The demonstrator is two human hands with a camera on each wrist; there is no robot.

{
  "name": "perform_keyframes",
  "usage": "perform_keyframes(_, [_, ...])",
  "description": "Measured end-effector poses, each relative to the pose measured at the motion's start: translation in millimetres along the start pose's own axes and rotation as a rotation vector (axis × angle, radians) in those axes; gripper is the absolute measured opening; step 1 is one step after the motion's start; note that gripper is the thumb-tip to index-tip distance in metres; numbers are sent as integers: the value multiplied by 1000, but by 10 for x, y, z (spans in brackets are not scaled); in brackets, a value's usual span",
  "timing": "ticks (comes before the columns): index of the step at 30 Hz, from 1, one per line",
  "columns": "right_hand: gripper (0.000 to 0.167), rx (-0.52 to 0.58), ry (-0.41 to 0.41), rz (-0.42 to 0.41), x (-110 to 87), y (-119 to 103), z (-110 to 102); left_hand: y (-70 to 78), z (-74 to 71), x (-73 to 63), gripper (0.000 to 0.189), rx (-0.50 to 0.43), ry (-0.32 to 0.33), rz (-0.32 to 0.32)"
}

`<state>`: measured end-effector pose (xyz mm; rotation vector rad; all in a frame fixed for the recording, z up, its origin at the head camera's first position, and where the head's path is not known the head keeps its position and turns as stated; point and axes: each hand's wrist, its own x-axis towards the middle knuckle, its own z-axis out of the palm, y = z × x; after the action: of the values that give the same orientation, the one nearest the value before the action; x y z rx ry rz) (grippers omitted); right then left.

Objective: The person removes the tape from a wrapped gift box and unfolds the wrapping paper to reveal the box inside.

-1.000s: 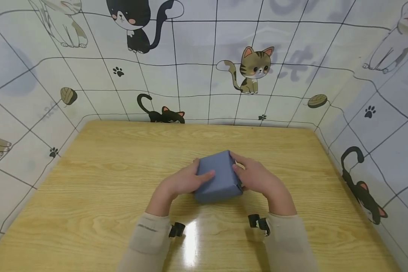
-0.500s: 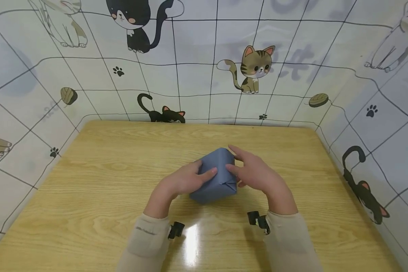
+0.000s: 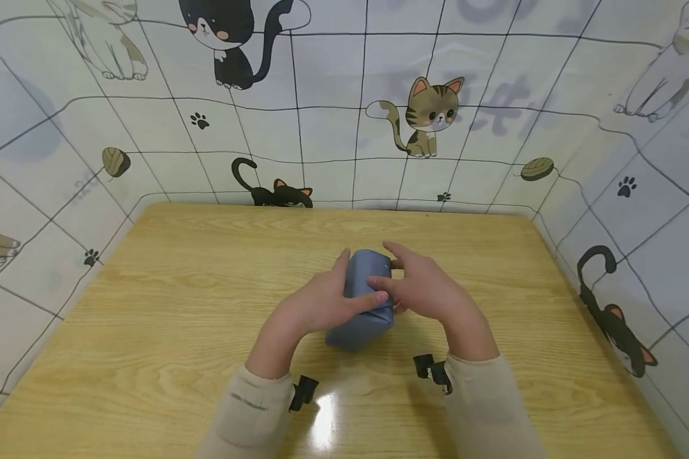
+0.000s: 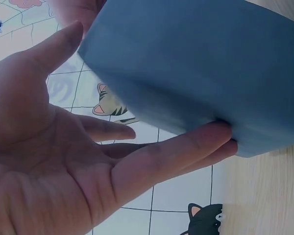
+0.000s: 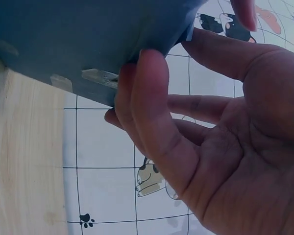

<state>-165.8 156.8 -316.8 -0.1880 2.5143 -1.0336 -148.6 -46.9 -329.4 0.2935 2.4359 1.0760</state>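
Between both hands is a box wrapped in blue-grey paper [image 3: 358, 328], tilted over the table, its narrow folded side turned upward in the head view. My left hand [image 3: 321, 303] holds it from the left, thumb [image 3: 373, 301] across the upper side; the left wrist view shows fingertips [image 4: 218, 132] against its wrapped face [image 4: 196, 58]. From the right, my right hand [image 3: 430, 290] grips it with the thumb on top. Curled fingers [image 5: 152, 88] press the underside in the right wrist view, where strips of clear tape [image 5: 98, 76] show on the paper.
A light wood-grain table [image 3: 207, 274] lies under the hands. White sheeting [image 3: 333, 134] printed with cats and grid lines stands behind it and along both sides. Small black cameras [image 3: 304, 392] are strapped at both wrists, above beige sleeves.
The box has turned and tipped over between the hands, bringing its narrow folded side upward. My left hand has shifted right, and the right thumb has moved onto the box's top.
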Motion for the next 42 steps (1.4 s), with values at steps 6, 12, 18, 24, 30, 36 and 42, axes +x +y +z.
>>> perform_keyframes(6, [70,-41,15,-95,-53,-59,18,9,28,1,124,-45,21,27])
perform_keyframes(12, [57,-65,15,-216,-83,-39,28,-109,30,28,122,-155,31,59])
perform_keyframes(18, [59,-158,34,-207,-32,53,60,-241,-3,38,102,-213,-3,16])
perform_keyframes(24, [66,-234,-47,-149,49,182,139,-301,-86,-29,88,-98,-15,-33])
perform_keyframes(30, [77,-267,-98,-96,122,255,222,-375,-26,3,79,-55,-44,-19])
perform_keyframes(36, [84,-339,-60,-41,112,251,243,-378,61,88,91,-15,-37,3])
perform_keyframes(42, [83,-376,-45,-32,26,230,202,-404,104,103,77,162,116,-36])
